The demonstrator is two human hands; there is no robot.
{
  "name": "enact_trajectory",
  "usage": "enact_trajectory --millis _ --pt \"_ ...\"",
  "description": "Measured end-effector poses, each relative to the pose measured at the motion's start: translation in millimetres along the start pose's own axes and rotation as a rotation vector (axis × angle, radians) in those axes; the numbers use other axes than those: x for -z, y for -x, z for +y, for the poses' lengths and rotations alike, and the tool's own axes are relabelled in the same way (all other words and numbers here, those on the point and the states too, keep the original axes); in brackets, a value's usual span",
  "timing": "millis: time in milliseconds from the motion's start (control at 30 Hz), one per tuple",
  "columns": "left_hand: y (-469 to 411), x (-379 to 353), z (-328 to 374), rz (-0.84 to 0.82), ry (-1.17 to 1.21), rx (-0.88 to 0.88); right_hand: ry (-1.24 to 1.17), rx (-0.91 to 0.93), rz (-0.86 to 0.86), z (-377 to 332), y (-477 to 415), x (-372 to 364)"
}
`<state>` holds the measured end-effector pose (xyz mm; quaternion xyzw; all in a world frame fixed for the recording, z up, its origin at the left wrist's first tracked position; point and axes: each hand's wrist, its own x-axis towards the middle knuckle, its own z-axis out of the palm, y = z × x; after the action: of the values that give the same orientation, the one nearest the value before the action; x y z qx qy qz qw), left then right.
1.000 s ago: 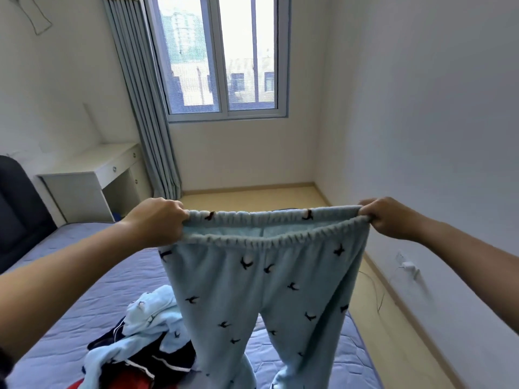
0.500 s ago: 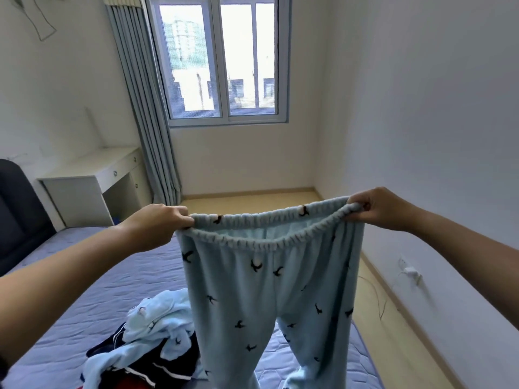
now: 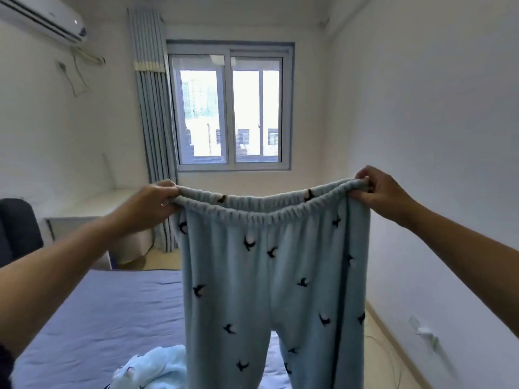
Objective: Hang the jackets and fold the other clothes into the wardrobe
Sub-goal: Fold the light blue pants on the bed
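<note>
Pyjama trousers (image 3: 269, 276) are hanging above the bed (image 3: 112, 304), long axis vertical, legs pointing down. The left hand (image 3: 148, 204) and right hand (image 3: 384, 192) are each gripping one end of the waistband (image 3: 269, 217), spread wide and equally near. On the bed, a heap of clothes (image 3: 151, 369) is lying beside the legs, likely crowding the folding space.

Cut off at the bottom edge: both legs of the pyjama trousers (image 3: 269, 276). Behind them, half hidden and cut by the same edge, a light blue garment (image 3: 157, 366). Partly covered by the left hand (image 3: 148, 209): the white desk (image 3: 84, 211). Cropped at the top left: the air conditioner (image 3: 42, 19). Too blurred to tell: a small white fitting (image 3: 427, 335) on the right wall (image 3: 435, 122).
</note>
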<state>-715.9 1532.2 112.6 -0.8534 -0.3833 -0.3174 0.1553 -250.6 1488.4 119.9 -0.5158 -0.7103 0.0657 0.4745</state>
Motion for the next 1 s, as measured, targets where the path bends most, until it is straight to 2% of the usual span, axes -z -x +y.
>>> enact_trajectory --millis 133,200,233,267,300,333,367,433,500,600,700,800,900,1000 --pt "-74 77 14 0.345 0.077 0.149 -0.262 0.109 0.280 -58 -64 46" --pt "-107 109 19 0.474 0.281 0.245 -0.275 0.180 0.420 -85 -94 67" --pt "-122 118 20 0.478 0.420 0.309 -0.237 0.186 0.456 -92 -107 73" --pt "-134 123 23 0.412 0.511 0.378 -0.159 0.159 0.437 -95 -120 76" --pt "-143 123 24 0.299 0.505 0.441 -0.045 0.092 0.359 -95 -129 76" --pt "-150 121 21 0.196 0.389 0.484 0.072 0.016 0.271 -90 -136 74" --pt "-153 120 20 0.173 0.249 0.527 0.151 -0.033 0.240 -86 -139 72" --pt "-158 124 20 0.327 0.107 0.566 0.149 -0.037 0.340 -84 -142 75" --pt "-160 127 20 0.413 0.169 0.555 0.075 -0.004 0.443 -88 -141 77" --pt "-160 121 18 0.348 0.299 0.573 0.026 0.020 0.334 -87 -143 77" --pt "-149 115 24 0.332 0.457 0.508 -0.057 0.072 0.286 -81 -136 75" --pt "-134 106 38 0.422 0.680 0.398 -0.301 0.153 0.266 -77 -118 72" --pt "-123 112 42 0.505 0.930 0.310 -0.617 0.276 0.129 -87 -98 80" --pt "-124 128 48 0.422 1.209 0.178 -0.809 0.376 0.016 -104 -92 87"
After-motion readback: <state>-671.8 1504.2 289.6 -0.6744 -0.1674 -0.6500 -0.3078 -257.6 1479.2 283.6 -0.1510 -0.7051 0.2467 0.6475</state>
